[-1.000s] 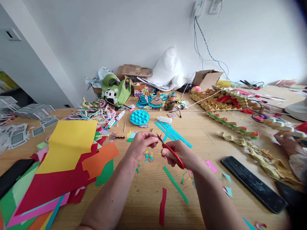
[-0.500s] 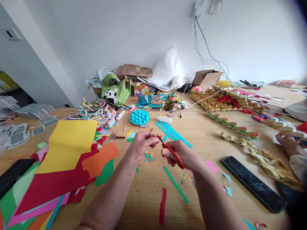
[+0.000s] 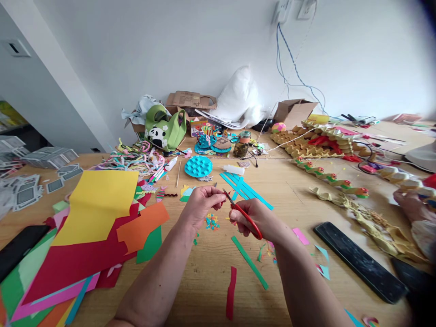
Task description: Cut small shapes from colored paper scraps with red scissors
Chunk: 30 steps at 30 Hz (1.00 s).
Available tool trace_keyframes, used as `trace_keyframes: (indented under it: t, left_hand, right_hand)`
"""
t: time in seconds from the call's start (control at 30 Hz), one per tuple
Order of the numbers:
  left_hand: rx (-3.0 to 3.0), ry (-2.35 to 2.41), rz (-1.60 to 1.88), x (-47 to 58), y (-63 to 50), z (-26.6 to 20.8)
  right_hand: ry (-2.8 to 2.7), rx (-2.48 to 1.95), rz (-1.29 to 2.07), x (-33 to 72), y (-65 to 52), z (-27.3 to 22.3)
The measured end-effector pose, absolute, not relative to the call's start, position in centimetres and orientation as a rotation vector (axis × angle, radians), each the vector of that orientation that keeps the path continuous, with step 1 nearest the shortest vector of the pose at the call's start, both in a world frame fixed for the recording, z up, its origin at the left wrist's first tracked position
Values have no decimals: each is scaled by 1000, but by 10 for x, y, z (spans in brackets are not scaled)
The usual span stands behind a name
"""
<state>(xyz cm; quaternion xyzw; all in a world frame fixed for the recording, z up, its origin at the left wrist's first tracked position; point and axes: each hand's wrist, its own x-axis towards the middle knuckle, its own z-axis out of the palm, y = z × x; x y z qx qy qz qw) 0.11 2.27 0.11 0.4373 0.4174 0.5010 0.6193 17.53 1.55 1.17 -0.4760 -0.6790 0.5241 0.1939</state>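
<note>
Red-handled scissors (image 3: 248, 219) are gripped in my right hand (image 3: 254, 215), their blades pointing up and left toward my left fingertips. My left hand (image 3: 204, 202) pinches a small piece of red paper (image 3: 223, 198), mostly hidden by the fingers, right at the blades. Below the hands lies a little heap of blue, orange and yellow paper bits (image 3: 211, 222). A green paper strip (image 3: 250, 262) and a red paper strip (image 3: 231, 293) rest on the table nearer to me. Just beyond my hands are long blue paper strips (image 3: 245, 188).
Coloured paper sheets (image 3: 98, 204) and a black phone (image 3: 22, 247) lie at left. A dark phone (image 3: 359, 261) is at right, near egg-carton pieces (image 3: 357, 218). Another person's hand (image 3: 413, 204) shows at the right edge. A blue disc (image 3: 198, 167) and glue bottle (image 3: 234, 170) stand behind.
Both hands stay nearly in place with the scissors and paper. The other person's hand at the right edge has shifted slightly.
</note>
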Motion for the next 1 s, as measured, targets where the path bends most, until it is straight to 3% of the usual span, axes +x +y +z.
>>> trace_keyframes:
  t: [1.0]
  left_hand:
    - [1038, 999, 1165, -1, 21, 4]
  right_hand:
    - [-1935, -1330, 1462, 177, 15, 9]
